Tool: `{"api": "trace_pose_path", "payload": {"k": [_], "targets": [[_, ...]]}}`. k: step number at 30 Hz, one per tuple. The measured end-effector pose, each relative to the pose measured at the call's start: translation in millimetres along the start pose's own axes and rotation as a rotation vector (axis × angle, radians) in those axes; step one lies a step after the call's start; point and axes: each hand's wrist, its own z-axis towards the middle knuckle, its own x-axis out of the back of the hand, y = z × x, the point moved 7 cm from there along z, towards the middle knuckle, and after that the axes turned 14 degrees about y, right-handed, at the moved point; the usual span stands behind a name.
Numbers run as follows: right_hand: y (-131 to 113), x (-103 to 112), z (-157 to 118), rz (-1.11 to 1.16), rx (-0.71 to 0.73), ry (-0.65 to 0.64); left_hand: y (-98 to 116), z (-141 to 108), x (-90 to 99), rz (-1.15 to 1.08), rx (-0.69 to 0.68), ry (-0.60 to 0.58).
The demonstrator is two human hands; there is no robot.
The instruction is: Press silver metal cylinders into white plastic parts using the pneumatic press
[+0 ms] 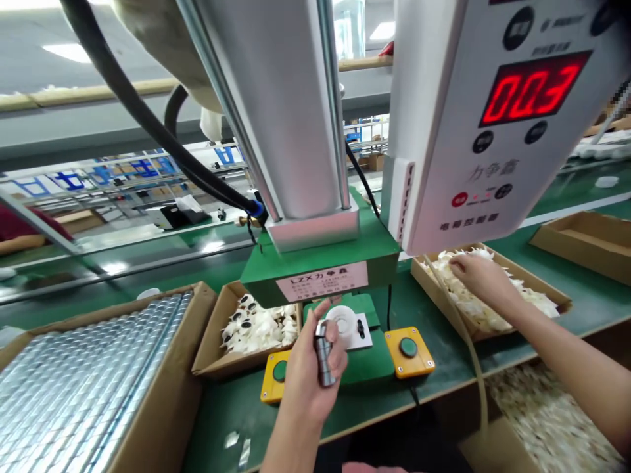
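Observation:
My left hand (315, 368) is closed round a short row of shiny metal cylinders (324, 357), held end to end in front of the press. Just behind its fingertips, a white round plastic piece (344, 320) sits on the press's base, under the green press head (320, 269). To the right, my right hand (476, 276) reaches into a cardboard box (473, 332) of white plastic parts (517, 299). Its fingers are pinched together among the parts, and whatever lies between them is hidden.
Yellow button boxes with green buttons flank the base, one left (270, 387) and one right (409, 353). A large carton (158, 387) of metal cylinders stands at left, beside a box (231, 364) of white parts. A controller (473, 144) showing red digits overhangs. A hose (473, 355) hangs near my right arm.

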Motion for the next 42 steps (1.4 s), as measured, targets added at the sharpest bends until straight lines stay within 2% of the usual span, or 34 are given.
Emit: {"api": "trace_pose_path", "payload": {"k": [3,5,6,9,11,13,16,20,23,27,30,32,36,39,42], "targets": [[-10.4,37.8,-13.3,0.073,-0.127,0.109,5.3,-3.8,33.7,-0.057,0.042,0.088],[-38.2,53.5,-26.0,0.269,-0.215,0.150,5.9,-6.4,50.0,-0.101,0.071,0.132],[-60.0,54.1,-32.4,0.417,-0.234,0.120,5.0,-7.6,55.7,-0.112,0.082,0.151],[-141.3,34.3,-48.6,0.785,-0.199,-0.134,0.2,-12.1,64.8,-0.086,0.095,0.188],[-185.8,20.5,-52.7,0.836,-0.135,-0.218,-1.2,-16.4,67.3,-0.036,0.080,0.188],[-215.5,10.8,-51.7,0.803,-0.038,-0.241,1.4,-21.7,70.6,0.014,0.039,0.183],[-235.4,7.2,-48.1,0.721,0.111,-0.217,9.5,-30.2,79.6,0.075,-0.038,0.189],[-237.0,10.2,-46.3,0.642,0.193,-0.209,15.6,-35.8,91.5,0.207,-0.117,0.233],[-238.1,9.9,-46.1,0.573,0.233,-0.213,19.6,-36.6,95.4,0.369,-0.219,0.315],[-243.4,5.5,-45.6,0.551,0.262,-0.218,30.2,-38.9,96.7,0.608,-0.375,0.434],[-239.7,1.4,-49.3,0.567,0.243,-0.219,38.1,-38.7,100.8,0.764,-0.427,0.452],[-223.9,0.1,-55.8,0.598,0.137,-0.190,45.0,-37.7,106.8,0.899,-0.466,0.456],[-172.1,2.9,-86.5,0.683,-0.083,-0.122,59.2,-36.0,117.1,1.308,-0.600,0.463],[-137.0,11.9,-112.9,0.556,-0.042,-0.035,59.1,-35.0,119.1,1.685,-0.669,0.442],[-121.9,18.5,-132.3,0.396,0.115,0.027,53.3,-35.2,116.5,2.009,-0.726,0.413]]}}
